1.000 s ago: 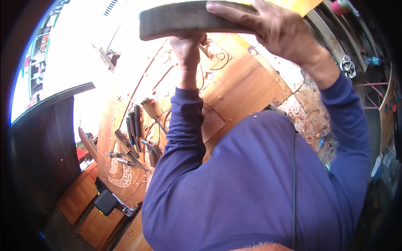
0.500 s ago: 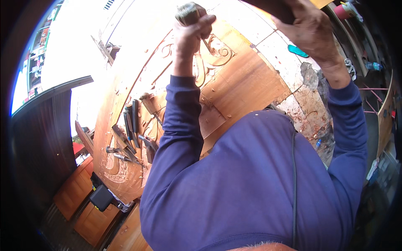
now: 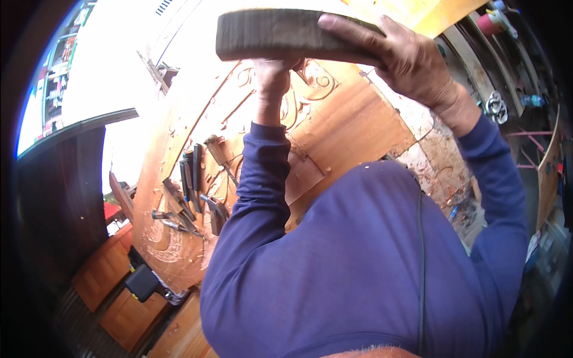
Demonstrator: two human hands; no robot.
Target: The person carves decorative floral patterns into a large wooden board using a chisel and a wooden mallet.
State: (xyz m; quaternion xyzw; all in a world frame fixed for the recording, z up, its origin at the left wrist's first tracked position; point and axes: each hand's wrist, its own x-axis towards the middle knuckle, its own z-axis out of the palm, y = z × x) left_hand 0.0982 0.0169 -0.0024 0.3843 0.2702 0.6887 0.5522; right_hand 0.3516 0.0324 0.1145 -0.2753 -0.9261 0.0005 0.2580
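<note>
My right hand [image 3: 418, 68] is closed around one end of a thick, dark wooden block used as a mallet [image 3: 268, 34]. The block reaches left, over my left hand [image 3: 273, 76], and covers most of its fist. My left hand is wrapped round a carving chisel, whose handle top is hidden under the block; whether they touch I cannot tell. Beneath is a brown wooden panel [image 3: 352, 116] with carved scrolls [image 3: 319, 80] beside my left fist. Left of my left forearm lie several carving chisels [image 3: 196, 170] among wood chips.
A black case [image 3: 143, 281] sits at the panel's lower left edge. Wooden drawer-like fronts [image 3: 102, 262] stand farther left. Beyond the panel's right side are chip-strewn floor tiles [image 3: 439, 158], with long boards [image 3: 471, 59] and a red cup-like container [image 3: 490, 24] at the upper right.
My right hand has swung the wooden block down and left, over my left fist and the chisel handle that showed before. My left hand stays nearly in place.
</note>
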